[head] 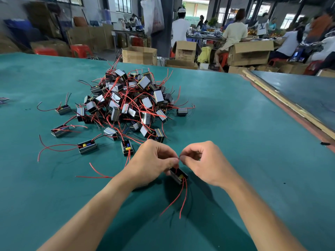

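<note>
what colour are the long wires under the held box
Red wires trailing from the box, head view.

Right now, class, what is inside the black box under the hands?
A yellow part shows inside the black box, red wires trailing out. The left hand hides its far end.

Between left hand [154, 160], right hand [204, 160]: pinched bit [179, 157] too small to tell. Far end of black box [178, 175] hidden under left fingers [169, 163].

Factory assembly floor, workers [233, 31] sitting at long benches behind, open cardboard cartons [139, 55] standing about, wired modules [130, 102] lying heaped on a green worktable [226, 124]
</note>
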